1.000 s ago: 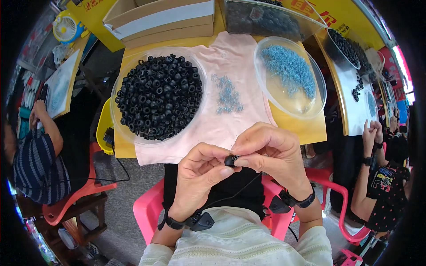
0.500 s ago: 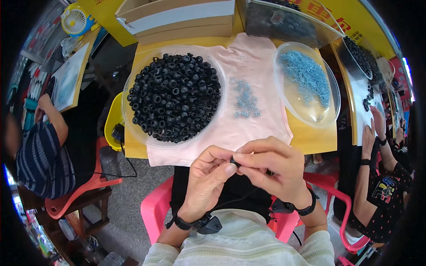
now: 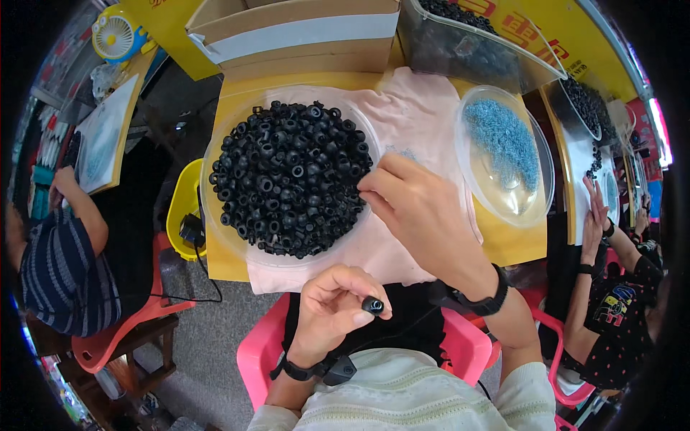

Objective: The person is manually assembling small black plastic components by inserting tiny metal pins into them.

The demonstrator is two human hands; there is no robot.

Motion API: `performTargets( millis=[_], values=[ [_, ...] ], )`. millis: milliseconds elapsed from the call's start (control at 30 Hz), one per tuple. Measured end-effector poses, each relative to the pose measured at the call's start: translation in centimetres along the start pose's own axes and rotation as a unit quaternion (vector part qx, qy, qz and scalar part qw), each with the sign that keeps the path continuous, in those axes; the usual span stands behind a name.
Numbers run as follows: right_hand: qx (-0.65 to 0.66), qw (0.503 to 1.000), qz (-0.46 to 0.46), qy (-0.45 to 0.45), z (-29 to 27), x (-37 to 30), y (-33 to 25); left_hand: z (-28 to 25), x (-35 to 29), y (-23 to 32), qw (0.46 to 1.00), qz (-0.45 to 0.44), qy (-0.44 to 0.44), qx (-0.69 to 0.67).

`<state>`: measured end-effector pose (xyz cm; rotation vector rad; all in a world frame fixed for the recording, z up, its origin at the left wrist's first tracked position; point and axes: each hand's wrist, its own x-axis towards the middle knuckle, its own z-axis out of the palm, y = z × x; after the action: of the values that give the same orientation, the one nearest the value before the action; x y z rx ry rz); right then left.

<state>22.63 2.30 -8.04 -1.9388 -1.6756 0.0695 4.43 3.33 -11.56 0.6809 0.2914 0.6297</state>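
Observation:
My left hand (image 3: 334, 309) pinches a small black ring-shaped plastic part (image 3: 373, 305) between thumb and fingers, just in front of the table edge. A light ring shows inside its open end. My right hand (image 3: 420, 215) reaches over the cloth to the right rim of a round clear tub (image 3: 208, 208). Its fingertips are closed together at the edge of the heaped black plastic parts (image 3: 287, 179); whether they grip one is hidden. Past that hand, a few small light-blue pieces (image 3: 406, 154) show on the pale pink cloth (image 3: 424, 108).
A clear tub (image 3: 519, 215) of light-blue pieces (image 3: 503, 140) stands at the right. Behind are an open cardboard box (image 3: 302, 39) and a clear bin (image 3: 467, 54) of black parts. A yellow bucket (image 3: 183, 208) is left of the table. People sit at tables on both sides.
My hands have parted. The right hand has moved up and forward to the black parts' tub, while the left keeps its black part, now turned with the open end showing.

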Motion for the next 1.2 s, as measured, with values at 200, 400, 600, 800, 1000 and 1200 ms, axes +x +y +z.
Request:
performTargets(
  millis=[200, 400, 600, 800, 1000, 1200],
  values=[
    [-0.125, 0.990, 0.002, -0.067, 1.9, 1.5, -0.9, -1.8, -0.3, -0.1, 0.994, -0.011, -0.075, -0.077],
    [-0.118, 0.990, -0.017, -0.068, 3.4, 2.0, -0.7, -1.8, -0.1, -0.3, 0.994, -0.010, -0.088, -0.068],
    [0.070, 0.998, 0.003, -0.007, 1.3, 1.3, 0.3, 0.2, -0.4, 0.3, 1.000, 0.000, -0.002, 0.016],
    [0.265, 0.956, 0.125, -0.030, -2.7, -4.5, 0.2, 0.5, -0.7, 0.2, 0.999, 0.011, 0.001, 0.035],
    [0.446, 0.865, 0.224, -0.055, -5.2, -8.2, -0.1, 1.4, -0.5, -0.8, 0.997, -0.039, 0.021, 0.061],
    [0.502, 0.844, 0.188, -0.030, -6.6, -10.2, 0.1, 2.9, 0.3, -1.9, 0.996, -0.068, 0.012, 0.063]
  ],
)
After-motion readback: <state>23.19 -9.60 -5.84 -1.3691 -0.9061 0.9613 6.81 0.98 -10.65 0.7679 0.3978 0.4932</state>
